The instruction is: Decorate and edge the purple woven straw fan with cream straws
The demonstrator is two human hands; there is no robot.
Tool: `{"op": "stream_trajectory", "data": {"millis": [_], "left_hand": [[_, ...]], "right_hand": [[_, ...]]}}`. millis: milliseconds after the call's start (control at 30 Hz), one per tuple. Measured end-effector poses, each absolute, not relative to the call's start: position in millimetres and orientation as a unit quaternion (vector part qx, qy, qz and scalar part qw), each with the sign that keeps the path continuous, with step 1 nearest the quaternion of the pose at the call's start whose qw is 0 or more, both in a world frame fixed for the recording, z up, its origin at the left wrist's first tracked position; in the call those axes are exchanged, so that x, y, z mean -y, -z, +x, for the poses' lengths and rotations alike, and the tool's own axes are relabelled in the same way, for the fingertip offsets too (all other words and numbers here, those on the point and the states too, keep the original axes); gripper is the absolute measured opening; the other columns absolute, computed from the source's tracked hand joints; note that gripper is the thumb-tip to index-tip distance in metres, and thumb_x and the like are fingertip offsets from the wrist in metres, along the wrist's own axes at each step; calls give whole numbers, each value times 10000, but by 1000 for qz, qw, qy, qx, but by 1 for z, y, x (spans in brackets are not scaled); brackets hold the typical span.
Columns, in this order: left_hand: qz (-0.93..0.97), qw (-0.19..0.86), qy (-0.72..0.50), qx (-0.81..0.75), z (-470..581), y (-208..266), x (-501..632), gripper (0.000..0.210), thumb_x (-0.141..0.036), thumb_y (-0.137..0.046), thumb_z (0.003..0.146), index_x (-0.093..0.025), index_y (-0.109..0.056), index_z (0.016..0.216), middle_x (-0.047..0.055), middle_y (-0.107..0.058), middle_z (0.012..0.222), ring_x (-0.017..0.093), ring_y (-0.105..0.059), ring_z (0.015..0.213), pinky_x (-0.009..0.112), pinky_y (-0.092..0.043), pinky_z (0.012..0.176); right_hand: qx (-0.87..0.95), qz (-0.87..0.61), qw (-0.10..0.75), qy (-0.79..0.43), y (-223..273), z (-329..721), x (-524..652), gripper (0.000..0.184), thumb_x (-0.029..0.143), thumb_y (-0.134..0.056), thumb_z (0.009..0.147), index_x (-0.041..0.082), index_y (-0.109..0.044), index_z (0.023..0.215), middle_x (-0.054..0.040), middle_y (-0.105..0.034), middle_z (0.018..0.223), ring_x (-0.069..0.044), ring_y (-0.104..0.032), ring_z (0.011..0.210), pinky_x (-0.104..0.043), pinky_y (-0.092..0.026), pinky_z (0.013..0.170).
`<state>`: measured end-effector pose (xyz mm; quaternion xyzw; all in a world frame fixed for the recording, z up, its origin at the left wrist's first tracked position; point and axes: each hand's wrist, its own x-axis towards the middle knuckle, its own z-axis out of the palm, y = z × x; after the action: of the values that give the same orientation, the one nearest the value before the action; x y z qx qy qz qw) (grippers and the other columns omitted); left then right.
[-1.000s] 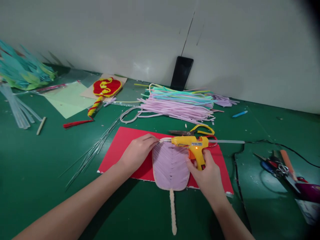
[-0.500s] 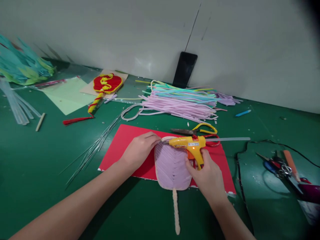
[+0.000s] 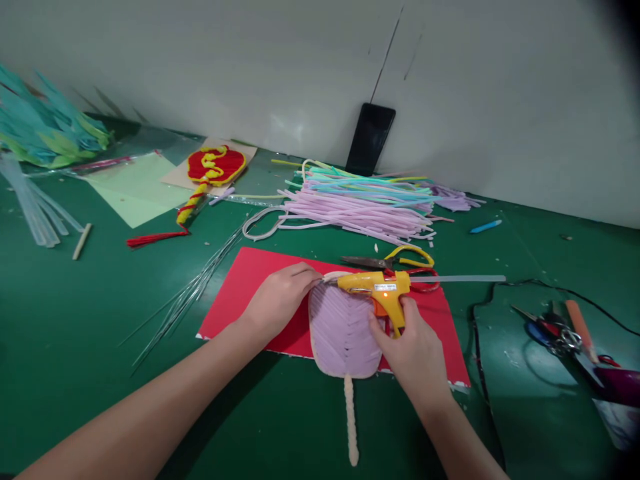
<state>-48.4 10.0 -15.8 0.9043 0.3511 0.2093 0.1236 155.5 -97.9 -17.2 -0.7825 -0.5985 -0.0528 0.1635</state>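
My right hand [image 3: 414,343] is wrapped round the handle of a yellow glue gun [image 3: 375,283], a finger at its orange trigger. The gun points left, its nozzle at the upper left rim of a lilac fan [image 3: 345,327] made of pipe cleaners. At that same rim, close to the nozzle, the fingertips of my left hand [image 3: 280,300] pinch the cream edging; exactly what lies between them is partly hidden. A clear glue stick [image 3: 460,279] sticks out of the gun's back. The fan's cream handle [image 3: 351,420] points toward me. Under the fan lies a red board [image 3: 250,293].
Yellow-handled scissors [image 3: 410,257] lie just behind the gun. Beyond are bundled pipe cleaners [image 3: 355,207] and a phone [image 3: 371,139] leaning on the wall. A red-and-yellow fan [image 3: 220,167], thin wires [image 3: 200,280] and clear glue sticks [image 3: 33,207] lie left. A black cord [image 3: 477,347] and tools [image 3: 565,337] lie right.
Almost nothing differs. The glue stick behind the gun reaches slightly farther right, and the view has shifted a little. Both hands stay in place.
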Motion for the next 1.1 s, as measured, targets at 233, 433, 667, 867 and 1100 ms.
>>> {"op": "stream_trajectory", "data": {"millis": [233,433,667,867,1100], "left_hand": [[900,142,-197,-361,-48,17,-9,218,-160,-414,900,-143,-621,969,50,-646,951,157,-606,882,269,-504,788],[898,147,-205,-362,-48,17,-9,227,-173,-405,907,-152,-624,960,46,-644,945,153,-607,870,259,-503,771],[903,138,-201,-353,-49,17,-9,233,-156,-404,902,-142,-625,976,56,-648,953,161,-608,883,272,-509,778],[902,141,-207,-351,-48,17,-9,228,-160,-412,901,-138,-628,969,55,-650,947,155,-608,874,267,-511,775],[901,148,-199,-355,-48,16,-9,222,-160,-414,901,-141,-621,979,53,-644,966,155,-603,890,266,-506,784]], "right_hand": [[595,-784,167,62,17,159,99,452,498,-495,782,119,-500,1028,-102,-662,733,-274,-653,620,-302,-446,475],[603,-776,175,52,18,163,101,418,479,-506,771,132,-498,1005,-86,-649,715,-254,-643,588,-291,-436,449],[625,-748,214,59,20,159,100,384,440,-474,799,121,-496,1013,-93,-642,730,-239,-642,615,-305,-479,508],[634,-739,218,66,25,160,101,403,423,-469,808,96,-506,1041,-113,-651,751,-238,-641,640,-310,-489,536],[635,-740,220,31,22,160,102,361,414,-453,813,112,-524,1000,-85,-635,695,-222,-620,600,-305,-478,529]]}}
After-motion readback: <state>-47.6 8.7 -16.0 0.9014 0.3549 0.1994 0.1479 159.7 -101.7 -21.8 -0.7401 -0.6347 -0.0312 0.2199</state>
